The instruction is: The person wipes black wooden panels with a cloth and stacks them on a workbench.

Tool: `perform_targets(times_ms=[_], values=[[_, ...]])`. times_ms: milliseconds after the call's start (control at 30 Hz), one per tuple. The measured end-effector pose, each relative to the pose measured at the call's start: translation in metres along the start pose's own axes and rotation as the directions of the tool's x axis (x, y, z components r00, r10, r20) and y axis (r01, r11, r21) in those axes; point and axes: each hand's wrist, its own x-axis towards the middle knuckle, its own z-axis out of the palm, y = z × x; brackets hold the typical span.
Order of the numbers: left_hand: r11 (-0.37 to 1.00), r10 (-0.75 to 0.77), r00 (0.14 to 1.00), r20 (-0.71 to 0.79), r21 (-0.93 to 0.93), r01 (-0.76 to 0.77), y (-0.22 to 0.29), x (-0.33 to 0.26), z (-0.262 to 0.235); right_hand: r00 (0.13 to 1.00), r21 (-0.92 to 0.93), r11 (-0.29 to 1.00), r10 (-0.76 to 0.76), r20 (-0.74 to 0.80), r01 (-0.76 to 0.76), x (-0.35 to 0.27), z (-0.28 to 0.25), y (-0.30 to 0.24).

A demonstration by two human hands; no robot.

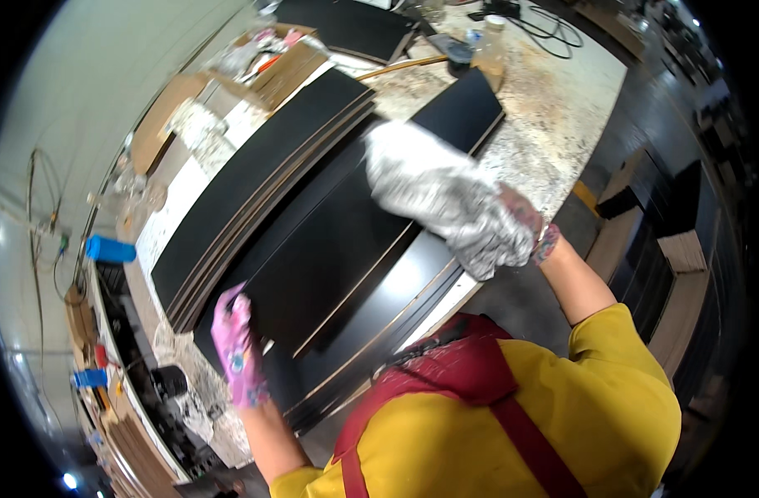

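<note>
The motion-blurred cloth (442, 187) hid part of the right hand (522, 213) and of the black panel (313, 249) beneath. A pale speck (268, 346) beside the left hand (240, 349) was too small to identify. Beyond both hands, the upper edge cut off a dark board (342, 26).

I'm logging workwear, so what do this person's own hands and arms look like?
The left hand wears a pink-purple glove with multicoloured patches. The right hand is partly hidden and blurred; a multicoloured cuff circles its wrist. Both forearms are bare below yellow sleeves.
</note>
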Motion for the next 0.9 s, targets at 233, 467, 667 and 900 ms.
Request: perform_targets(times_ms=[233,467,667,900], values=[[0.971,0.224,0.965,-0.137,-0.049,-0.233,-0.020,-0.035,-0.090,0.915,0.027,0.965,-0.238,-0.325,0.260,-0.033,-0.088,-0.040],[0.749,0.522,0.848,0.087,0.428,-0.505,-0.009,-0.101,-0.115,0.676,-0.692,0.693,-0.610,-0.414,0.202,0.037,-0.197,-0.040],[0.451,0.579,0.768,0.275,0.676,-0.582,-0.080,-0.138,-0.088,0.820,-0.479,0.875,-0.327,-0.469,0.075,0.010,-0.236,-0.046],[0.385,0.440,0.806,0.396,0.727,-0.568,-0.116,-0.156,-0.056,0.729,-0.644,0.718,-0.587,-0.354,0.265,0.025,-0.102,-0.094]])
